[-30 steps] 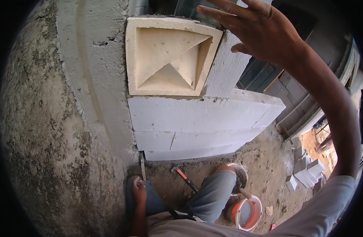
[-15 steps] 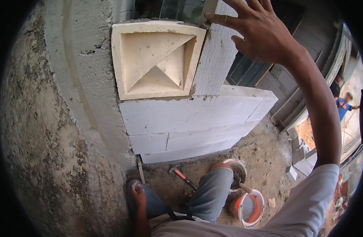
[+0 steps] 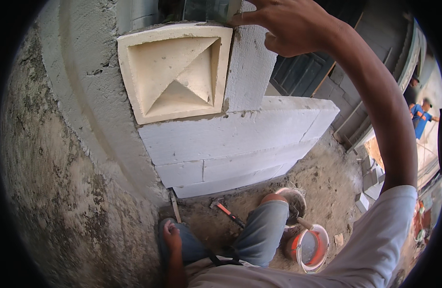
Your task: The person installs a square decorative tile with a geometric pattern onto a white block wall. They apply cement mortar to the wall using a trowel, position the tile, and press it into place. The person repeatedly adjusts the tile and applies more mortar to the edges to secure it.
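My right hand [image 3: 286,26] is raised at the top, fingers apart and partly beyond the frame; a fingertip lies at the upper edge of an upright pale block [image 3: 250,67], beside a cream vent block [image 3: 153,57] with a recessed triangular pattern. Whether it presses there I cannot tell. The vent block rests on a white block wall [image 3: 233,137], against a grey rendered pillar [image 3: 79,72]. Down at my left knee, my left hand [image 3: 172,235] has loosely closed fingers with nothing visible in them.
On the dirt floor lie a hammer [image 3: 227,213], a mortar bucket [image 3: 296,204] and an orange-lined bucket [image 3: 307,248]. Loose blocks [image 3: 372,180] are piled rightward, near two people [image 3: 420,120]. A stained old wall [image 3: 57,182] fills the left; a dark door [image 3: 302,79] stands behind.
The view has turned rightward, so the vent block appears farther left and two people have come into sight. My right hand has shifted left in the picture; my left hand stays at the knee.
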`<state>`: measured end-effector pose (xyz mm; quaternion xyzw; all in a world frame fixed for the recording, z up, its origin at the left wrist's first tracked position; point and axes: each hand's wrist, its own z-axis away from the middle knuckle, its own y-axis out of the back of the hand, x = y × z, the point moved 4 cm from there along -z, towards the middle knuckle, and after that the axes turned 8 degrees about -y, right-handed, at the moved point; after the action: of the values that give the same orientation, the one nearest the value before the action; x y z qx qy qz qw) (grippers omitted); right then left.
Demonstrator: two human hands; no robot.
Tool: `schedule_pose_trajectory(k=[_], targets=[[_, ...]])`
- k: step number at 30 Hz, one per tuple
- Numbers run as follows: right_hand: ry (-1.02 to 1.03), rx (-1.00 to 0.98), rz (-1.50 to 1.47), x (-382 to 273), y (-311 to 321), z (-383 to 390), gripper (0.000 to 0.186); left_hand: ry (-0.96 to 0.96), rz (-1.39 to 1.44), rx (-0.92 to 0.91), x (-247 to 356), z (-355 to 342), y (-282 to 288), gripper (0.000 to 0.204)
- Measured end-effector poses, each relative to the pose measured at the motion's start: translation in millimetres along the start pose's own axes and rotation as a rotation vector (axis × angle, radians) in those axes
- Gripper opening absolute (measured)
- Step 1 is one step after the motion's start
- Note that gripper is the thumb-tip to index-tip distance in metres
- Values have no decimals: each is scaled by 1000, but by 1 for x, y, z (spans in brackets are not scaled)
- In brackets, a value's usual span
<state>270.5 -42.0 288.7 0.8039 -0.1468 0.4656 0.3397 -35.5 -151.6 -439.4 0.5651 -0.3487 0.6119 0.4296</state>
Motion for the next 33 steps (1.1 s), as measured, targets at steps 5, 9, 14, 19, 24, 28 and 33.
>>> schedule_pose_trajectory(k=[5,9,14,19,24,28,33], targets=[[-13,170,203,-14,-19,6,50,-34,15,11,3,3,6,37],[-22,354,477,-26,-33,19,48,-53,12,4,1,0,5,37],[-29,338,473,-22,-36,26,43,-34,3,18,-3,1,4,38],[-186,274,-22,-13,-31,32,44,-26,41,50,-14,-2,3,36],[-183,322,-65,-2,-27,9,57,-36,53,19,-13,-3,-4,36],[-150,110,-154,-12,-6,-6,51,-21,16,12,-6,0,0,35],[-78,65,-149,-14,-4,-22,47,-45,-27,2,-8,-2,-3,34]])
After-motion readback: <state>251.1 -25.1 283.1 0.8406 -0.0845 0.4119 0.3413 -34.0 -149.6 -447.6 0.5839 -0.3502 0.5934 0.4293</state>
